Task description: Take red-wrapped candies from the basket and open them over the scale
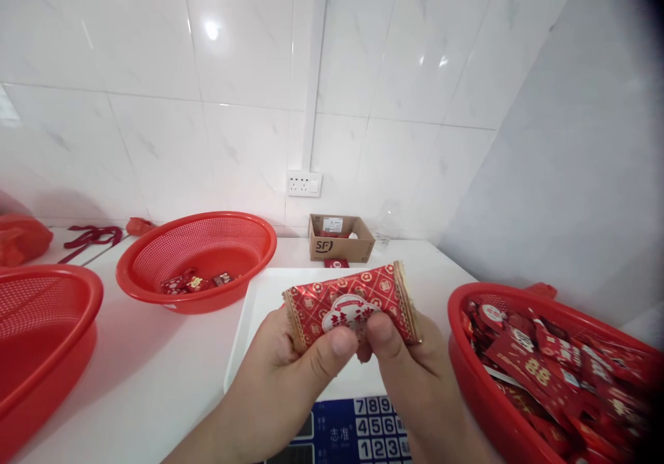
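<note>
Between my two hands is a red wrapped packet (353, 291) with gold crimped ends and a white oval label. My left hand (290, 374) grips its left half, thumb pressed on the front. On the other half, my right hand (409, 367) does the same, its thumb close to the left one. The packet is held up, slightly tilted, above a digital scale (339, 433) with a blue keypad and white pan. Part of the keypad and pan is hidden behind my hands and forearms.
To the right stands a red basket (459, 332) heaped with red packets. A red basket (194, 222) with several packets sits back left, and another red basket (46, 339) is at the left edge. A cardboard box (342, 248) stands by the wall.
</note>
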`<state>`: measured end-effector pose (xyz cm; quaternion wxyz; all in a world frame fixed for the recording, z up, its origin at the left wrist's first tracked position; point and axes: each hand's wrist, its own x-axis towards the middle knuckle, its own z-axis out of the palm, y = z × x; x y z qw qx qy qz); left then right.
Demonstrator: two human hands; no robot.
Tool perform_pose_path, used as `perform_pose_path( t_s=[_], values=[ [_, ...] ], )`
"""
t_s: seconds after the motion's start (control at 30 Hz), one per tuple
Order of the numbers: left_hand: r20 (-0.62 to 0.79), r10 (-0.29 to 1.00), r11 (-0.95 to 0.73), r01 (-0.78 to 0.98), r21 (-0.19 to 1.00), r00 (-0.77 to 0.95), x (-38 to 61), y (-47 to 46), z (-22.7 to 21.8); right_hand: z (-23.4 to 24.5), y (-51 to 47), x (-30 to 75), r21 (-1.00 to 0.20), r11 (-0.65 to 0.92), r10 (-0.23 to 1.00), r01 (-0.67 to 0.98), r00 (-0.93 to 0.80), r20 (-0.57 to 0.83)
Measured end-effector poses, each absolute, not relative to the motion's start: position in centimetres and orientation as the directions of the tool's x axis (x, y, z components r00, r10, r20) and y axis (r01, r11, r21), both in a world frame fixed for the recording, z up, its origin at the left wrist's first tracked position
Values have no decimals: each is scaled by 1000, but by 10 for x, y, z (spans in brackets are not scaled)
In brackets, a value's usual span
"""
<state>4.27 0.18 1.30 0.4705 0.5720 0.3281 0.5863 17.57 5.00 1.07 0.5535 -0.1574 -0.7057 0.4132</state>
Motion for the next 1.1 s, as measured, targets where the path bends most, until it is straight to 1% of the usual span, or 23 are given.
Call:
perform_pose_path(
  t_s=[0.13, 0.33, 0.47, 0.6, 0.67, 0.8, 0.9, 1.0, 1.1],
  values=[
    [362, 926, -350, -110, 930, 111, 40, 2, 10, 10, 53, 176, -762, 602, 683, -239, -340, 646],
    [406, 908, -394, -121, 911, 100, 39, 2, 8, 9, 50, 173, -801, 503, 688, -325, -410, 598],
    [409, 907, -392, -163, 906, 96, 38, 0, 8, 9, 47, 173, -800, 506, 693, -322, -400, 600],
    [396, 912, -378, -164, 911, 104, 40, 3, 9, 9, 48, 174, -809, 482, 687, -336, -428, 587],
    [401, 910, -386, -134, 913, 106, 42, 3, 9, 8, 50, 174, -806, 484, 686, -339, -425, 591],
    [420, 907, -418, -45, 907, 43, 43, 2, 8, 7, 51, 173, -802, 501, 663, -325, -451, 597],
    [405, 914, -405, 16, 914, 19, 43, 1, 7, 8, 49, 171, -807, 500, 668, -315, -453, 590],
    [384, 923, -385, 35, 922, 39, 43, 2, 5, 11, 47, 171, -782, 513, 664, -353, -413, 623],
    [381, 923, -382, 17, 924, 61, 43, 1, 5, 12, 47, 171, -763, 540, 669, -355, -369, 645]
  ],
)
